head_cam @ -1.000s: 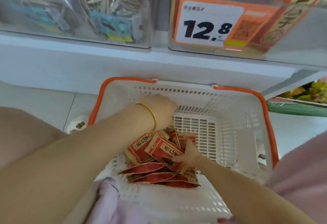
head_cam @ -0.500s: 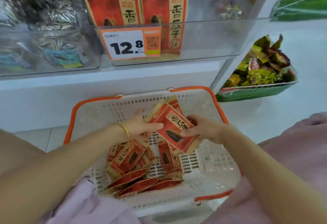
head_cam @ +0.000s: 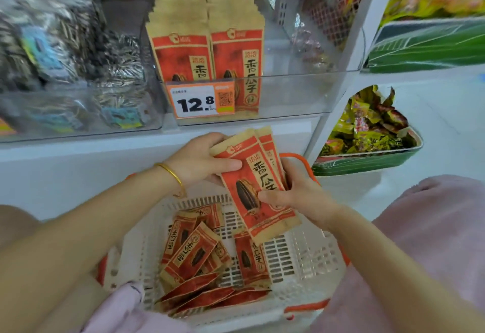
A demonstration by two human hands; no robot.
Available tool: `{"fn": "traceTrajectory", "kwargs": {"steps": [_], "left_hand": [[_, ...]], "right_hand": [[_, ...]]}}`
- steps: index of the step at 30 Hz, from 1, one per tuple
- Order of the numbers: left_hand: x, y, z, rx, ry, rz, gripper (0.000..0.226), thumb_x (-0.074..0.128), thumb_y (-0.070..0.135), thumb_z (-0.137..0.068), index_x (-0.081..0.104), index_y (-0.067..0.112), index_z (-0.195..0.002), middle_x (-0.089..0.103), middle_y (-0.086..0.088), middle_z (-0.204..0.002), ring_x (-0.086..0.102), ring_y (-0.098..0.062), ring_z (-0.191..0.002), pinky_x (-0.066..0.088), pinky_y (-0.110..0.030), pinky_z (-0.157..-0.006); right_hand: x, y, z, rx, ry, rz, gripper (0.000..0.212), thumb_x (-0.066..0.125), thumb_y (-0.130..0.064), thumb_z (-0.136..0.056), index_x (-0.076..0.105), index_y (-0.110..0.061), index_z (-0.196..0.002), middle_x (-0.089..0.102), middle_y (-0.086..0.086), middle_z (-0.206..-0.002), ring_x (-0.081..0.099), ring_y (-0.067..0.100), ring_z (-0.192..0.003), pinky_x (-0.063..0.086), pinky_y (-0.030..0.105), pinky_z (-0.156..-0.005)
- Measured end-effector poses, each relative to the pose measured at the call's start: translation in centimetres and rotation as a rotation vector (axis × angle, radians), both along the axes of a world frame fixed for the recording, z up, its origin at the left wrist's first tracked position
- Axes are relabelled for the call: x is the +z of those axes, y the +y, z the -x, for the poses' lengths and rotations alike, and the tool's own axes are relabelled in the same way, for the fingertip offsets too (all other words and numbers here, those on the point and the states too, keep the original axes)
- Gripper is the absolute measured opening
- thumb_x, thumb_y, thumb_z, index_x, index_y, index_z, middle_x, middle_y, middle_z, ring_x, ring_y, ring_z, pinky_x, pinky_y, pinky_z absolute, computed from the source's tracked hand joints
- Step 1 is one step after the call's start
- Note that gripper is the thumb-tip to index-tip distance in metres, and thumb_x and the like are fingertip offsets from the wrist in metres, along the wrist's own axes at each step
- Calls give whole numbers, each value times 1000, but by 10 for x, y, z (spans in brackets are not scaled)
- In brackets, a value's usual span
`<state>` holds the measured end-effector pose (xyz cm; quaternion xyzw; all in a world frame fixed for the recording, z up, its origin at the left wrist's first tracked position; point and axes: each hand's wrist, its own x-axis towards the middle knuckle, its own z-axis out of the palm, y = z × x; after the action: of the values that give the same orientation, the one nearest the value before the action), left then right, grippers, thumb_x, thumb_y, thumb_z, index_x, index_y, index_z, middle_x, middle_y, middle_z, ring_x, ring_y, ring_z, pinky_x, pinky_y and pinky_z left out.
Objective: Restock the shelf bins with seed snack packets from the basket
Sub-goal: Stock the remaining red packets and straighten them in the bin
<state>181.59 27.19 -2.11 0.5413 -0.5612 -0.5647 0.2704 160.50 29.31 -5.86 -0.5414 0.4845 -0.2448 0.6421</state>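
A small stack of red-and-tan seed packets [head_cam: 252,175] is held above the white basket [head_cam: 309,264] by both hands. My left hand [head_cam: 199,159], with a gold bangle on the wrist, grips the stack's upper left edge. My right hand [head_cam: 296,190] grips its lower right side. Several more packets [head_cam: 194,251] lie loose in the basket's bottom. Just above the hands, a clear shelf bin [head_cam: 288,96] holds upright packets of the same kind [head_cam: 207,51] behind an orange 12.8 price tag [head_cam: 200,100].
A clear bin [head_cam: 78,106] to the left holds silver-black seed bags. A green tray of wrapped sweets [head_cam: 367,135] sits low on the right, next to a white shelf post [head_cam: 341,91]. The basket has orange handles. Pink cloth covers my knees.
Both hands have lifted the packet stack out of the basket and up toward the shelf bin. The view has tilted up, showing more of the shelf.
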Motion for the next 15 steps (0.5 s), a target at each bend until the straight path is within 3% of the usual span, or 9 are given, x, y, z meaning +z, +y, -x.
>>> {"fn": "traceTrajectory", "kwargs": {"steps": [3, 5, 7, 9, 12, 15], "left_hand": [[48, -8, 15, 41, -127, 252, 40, 63, 21, -86, 47, 14, -122, 60, 6, -99, 68, -8, -77, 59, -33, -61], [77, -15, 21, 147, -248, 559, 36, 57, 26, -91, 47, 13, -123, 57, 5, -99, 62, -13, -86, 56, -33, -72], [100, -24, 23, 184, -461, 958, 32, 51, 29, -92, 52, 12, -119, 58, 0, -104, 55, -17, -96, 44, -25, -83], [114, -38, 21, 128, -754, 1198, 35, 44, 30, -90, 54, 11, -118, 57, -6, -115, 50, -22, -108, 38, -31, -92], [118, -69, 17, 56, -1163, 1231, 53, 32, 41, -88, 51, 10, -126, 52, -11, -132, 43, -30, -124, 36, -45, -102], [118, -90, 12, 33, -1316, 1096, 69, 14, 52, -87, 50, 13, -131, 47, -10, -139, 37, -29, -131, 30, -47, -106]], "right_hand": [[37, -5, 12, -101, -129, 54, 67, 82, -20, -61, 49, -23, -120, 70, 1, -107, 70, 20, -94, 56, 36, -76], [66, -14, 21, -191, -250, 79, 59, 80, -15, -60, 54, -18, -113, 73, 1, -96, 71, 19, -82, 56, 33, -66], [93, -33, 27, -297, -352, 100, 49, 77, -13, -62, 58, -14, -107, 74, 3, -85, 71, 17, -70, 57, 30, -58], [116, -61, 29, -377, -394, 96, 49, 70, -20, -68, 58, -11, -115, 73, 8, -93, 71, 18, -70, 57, 33, -56], [142, -112, 25, -434, -292, 139, 35, 67, -19, -83, 59, -11, -116, 74, 5, -91, 72, 18, -72, 58, 34, -56], [150, -175, 11, -450, -115, 203, 45, 73, -18, -80, 54, -9, -120, 73, 6, -92, 72, 18, -75, 58, 31, -56]]}}
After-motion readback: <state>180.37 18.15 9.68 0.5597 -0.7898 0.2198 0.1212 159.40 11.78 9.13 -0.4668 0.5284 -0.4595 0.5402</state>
